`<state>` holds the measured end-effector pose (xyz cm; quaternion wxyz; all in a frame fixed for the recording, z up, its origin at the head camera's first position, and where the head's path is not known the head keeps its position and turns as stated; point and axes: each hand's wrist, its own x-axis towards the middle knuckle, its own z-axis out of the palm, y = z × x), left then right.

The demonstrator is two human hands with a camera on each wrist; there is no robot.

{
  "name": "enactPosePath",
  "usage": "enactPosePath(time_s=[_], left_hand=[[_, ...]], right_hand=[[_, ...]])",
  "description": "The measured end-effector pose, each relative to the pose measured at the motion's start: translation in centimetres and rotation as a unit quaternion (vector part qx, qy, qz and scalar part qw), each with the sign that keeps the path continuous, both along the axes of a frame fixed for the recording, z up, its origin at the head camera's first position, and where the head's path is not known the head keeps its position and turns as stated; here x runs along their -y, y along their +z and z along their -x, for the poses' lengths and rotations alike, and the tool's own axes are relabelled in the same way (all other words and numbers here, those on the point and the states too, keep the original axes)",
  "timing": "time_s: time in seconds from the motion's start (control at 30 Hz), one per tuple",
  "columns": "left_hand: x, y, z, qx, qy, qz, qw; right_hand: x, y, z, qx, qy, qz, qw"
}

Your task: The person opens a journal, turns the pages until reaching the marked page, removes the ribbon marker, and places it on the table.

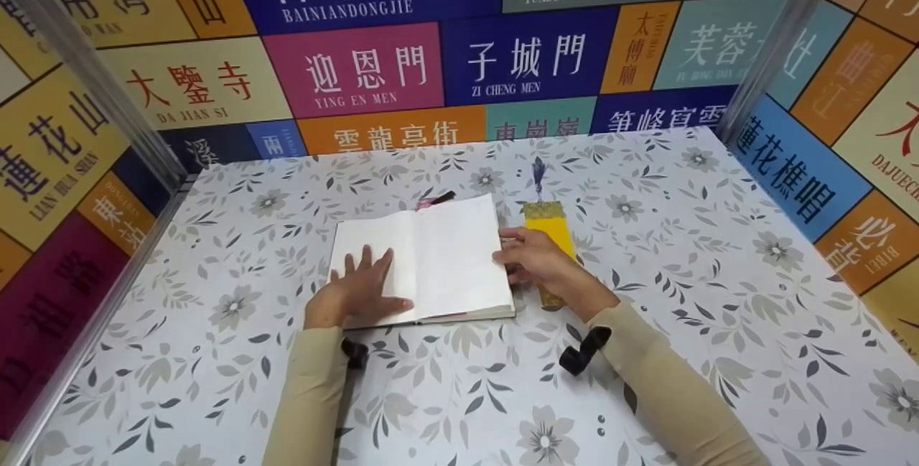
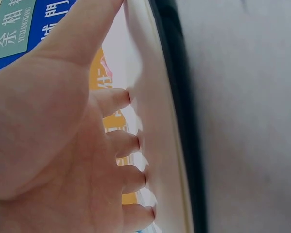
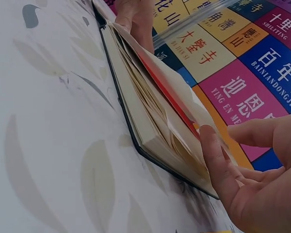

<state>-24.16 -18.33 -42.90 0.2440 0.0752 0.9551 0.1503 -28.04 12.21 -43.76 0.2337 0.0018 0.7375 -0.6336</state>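
Note:
An open notebook (image 1: pixel 459 265) with blank white pages and a dark cover lies on the table. My left hand (image 1: pixel 359 286) rests on its left page with fingers spread, and the fingertips (image 2: pixel 131 182) press against the paper. At the right edge, my right hand (image 1: pixel 535 258) pinches the top page (image 3: pixel 179 85) with thumb (image 3: pixel 213 155) and fingers. That page is slightly raised from the stack. Under it shows a red strip (image 3: pixel 167 94) between the pages.
Just right of the notebook lies a yellow bookmark-like piece (image 1: pixel 549 229) with a purple tassel (image 1: pixel 538 175), partly covered by my right hand and wrist. A small pink and black item (image 1: pixel 434 200) pokes out behind the notebook. Sign-covered panels (image 1: pixel 373 67) enclose the flower-patterned table (image 1: pixel 237 351).

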Motion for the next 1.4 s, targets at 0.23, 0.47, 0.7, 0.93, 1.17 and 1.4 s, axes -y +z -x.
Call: enactPosePath(time_s=[0.23,0.47,0.7,0.93,1.17,1.4], left_hand=[[0.7,0.0,-0.1,-0.007,-0.009,-0.007,0.9999],[2.0,0.0,-0.5,-0.018,-0.043,-0.019,0.9987],[3.5,0.2,-1.0,-0.019,-0.042,-0.054,0.9975],[4.7,0.3,-1.7,-0.018,-0.038,-0.064,0.9971],[5.8,0.2,-2.1,-0.075,-0.065,-0.076,0.9921],[6.7,0.2,-3.0,-0.128,-0.051,-0.098,0.9856]], right_hand=[[0.6,-0.2,0.1,0.010,-0.005,-0.019,1.000],[0.8,-0.3,0.0,0.013,-0.013,-0.036,0.999],[1.0,-0.1,-0.1,0.002,-0.020,-0.027,0.999],[1.5,0.3,-0.1,-0.002,-0.029,-0.005,1.000],[2.8,1.3,0.0,-0.015,-0.036,0.007,0.999],[4.7,2.5,0.0,-0.062,-0.010,0.015,0.998]])
